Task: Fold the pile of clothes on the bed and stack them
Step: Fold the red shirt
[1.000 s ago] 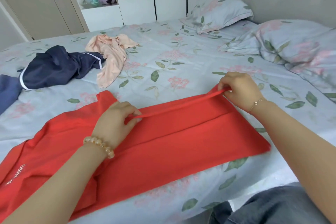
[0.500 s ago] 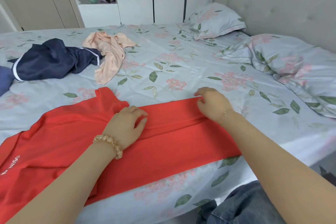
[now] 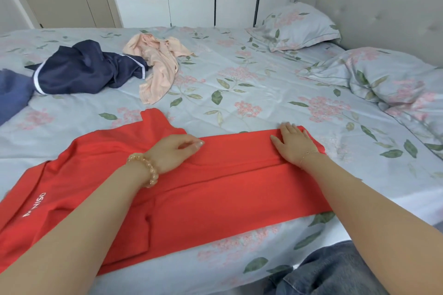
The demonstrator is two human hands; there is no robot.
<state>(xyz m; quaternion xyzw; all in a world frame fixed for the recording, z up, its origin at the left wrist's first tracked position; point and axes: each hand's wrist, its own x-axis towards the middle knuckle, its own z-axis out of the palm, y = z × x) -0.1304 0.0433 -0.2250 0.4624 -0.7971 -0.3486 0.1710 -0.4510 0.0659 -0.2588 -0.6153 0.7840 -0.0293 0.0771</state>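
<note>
A red shirt (image 3: 215, 194) with white lettering lies spread across the near side of the bed (image 3: 251, 88), its far edge folded over toward me. My left hand (image 3: 173, 152) rests on the fold near the shirt's middle, fingers loosely extended. My right hand (image 3: 293, 145) lies flat on the fold's right end, fingers straight. Farther back on the left sit a crumpled navy garment with white trim (image 3: 86, 69) and a peach garment (image 3: 158, 67).
A blue cloth (image 3: 12, 93) lies at the far left edge. Two floral pillows (image 3: 299, 25) (image 3: 388, 74) lean by the padded headboard at right. White wardrobes with a toy shelf stand behind the bed. My denim-clad knee (image 3: 335, 270) is at the bed's near edge.
Both hands carried the shirt's far edge over, laid it down and let go. They now lie flat on the fold; the right hand has slid to the right end.
</note>
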